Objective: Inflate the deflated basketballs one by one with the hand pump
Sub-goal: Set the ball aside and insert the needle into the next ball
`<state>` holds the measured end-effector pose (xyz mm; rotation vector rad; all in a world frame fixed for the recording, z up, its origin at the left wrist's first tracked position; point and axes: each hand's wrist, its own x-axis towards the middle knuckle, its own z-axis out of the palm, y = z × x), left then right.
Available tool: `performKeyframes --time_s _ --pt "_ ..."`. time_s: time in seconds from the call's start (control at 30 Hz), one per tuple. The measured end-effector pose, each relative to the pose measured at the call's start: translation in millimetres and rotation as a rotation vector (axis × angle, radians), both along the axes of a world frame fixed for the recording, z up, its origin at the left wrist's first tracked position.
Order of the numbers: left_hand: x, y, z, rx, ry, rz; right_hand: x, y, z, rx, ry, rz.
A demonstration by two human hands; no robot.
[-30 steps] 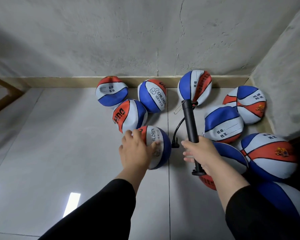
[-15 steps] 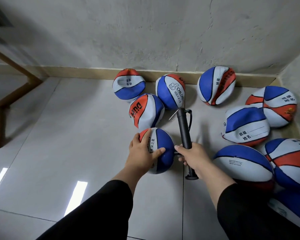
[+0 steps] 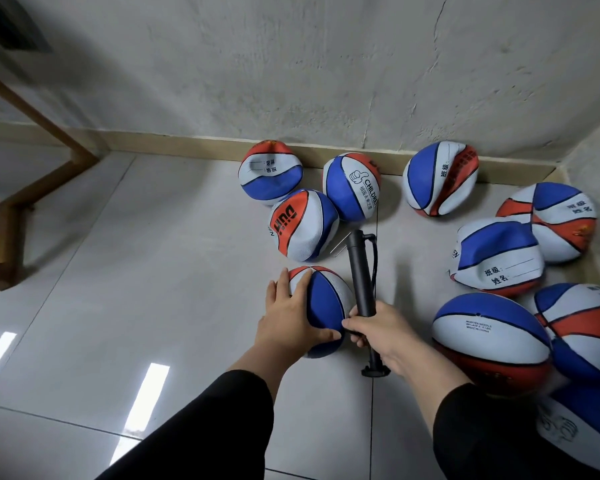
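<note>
Left hand point(image 3: 291, 320) grips a dimpled, sagging rubber basketball point(image 3: 326, 303); at its 3 o'clock, right hand point(image 3: 385, 332) clasps the slim black cylindrical pump point(image 3: 359, 271).

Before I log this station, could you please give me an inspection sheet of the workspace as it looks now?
Surface: pale tiled floor, glossy, with light reflections.
Job's things: black hand pump; small deflated ball beside it; other dented basketballs along the wall, e.g. the DUI-marked ball and a caved-in ball; a fuller ball on the right.
Clutter: nothing seen.
Grippers: left hand holds the small deflated ball; right hand grips the pump.
Cables: thin black pump hose alongside the barrel.
Surroundings: rough grey wall, beige skirting, wooden frame at left.
</note>
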<state>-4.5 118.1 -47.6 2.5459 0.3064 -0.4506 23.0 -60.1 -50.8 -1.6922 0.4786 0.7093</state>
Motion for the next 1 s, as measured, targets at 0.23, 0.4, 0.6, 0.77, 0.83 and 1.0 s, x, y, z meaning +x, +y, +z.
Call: performKeyframes --time_s 0.23,0.4,0.6,0.77,0.83,1.0 --pt "-8.2 -14.7 2.8 -0.013 0.014 0.006 -19.6 -7.9 -0.6 -0.114 -0.092 -0.100" --pt "-15.2 -21.3 2.4 -0.057 0.042 0.000 -37.1 -21.2 8.5 -0.184 -0.172 -0.091" --pt "-29.8 -17.0 1.1 -0.164 0.013 0.027 -46.2 -67.6 39.7 -0.074 -0.261 -0.213" --pt "-53.1 -25.8 0.7 -0.395 -0.233 0.413 -73.9 -67.5 38.4 -0.012 -0.210 -0.274" --pt "-57.8 -20.1 -0.6 -0.447 -0.138 0.590 -90.5 -58.0 30.3 0.062 -0.168 -0.318" --pt "-85.5 -20.5 -5.0 -0.705 0.475 0.793 -131.7 -32.8 9.3 0.230 -0.120 -0.420"
